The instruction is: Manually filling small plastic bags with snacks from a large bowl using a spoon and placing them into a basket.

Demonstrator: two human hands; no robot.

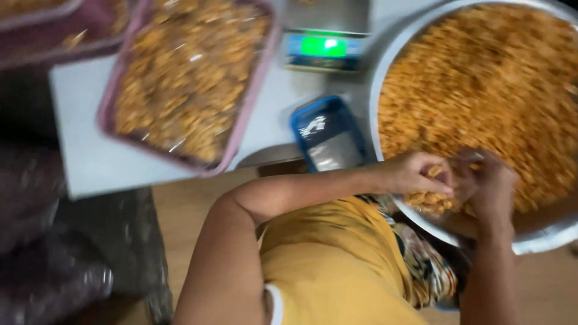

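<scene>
Item one: our left hand [415, 173], fingers curled around a clump of orange fried snack mix [430, 198], at the near rim of the large round white basin [385, 72]. Item two: our right hand [490, 183], just beside the left and touching the same clump; we cannot tell its grip through the blur. The basin is heaped with the same snack. Also on the white table [90, 156]: a pink tray [241, 129] of packed snack, a blue container [328, 133] and a weighing scale [325, 48] with a green-lit display.
</scene>
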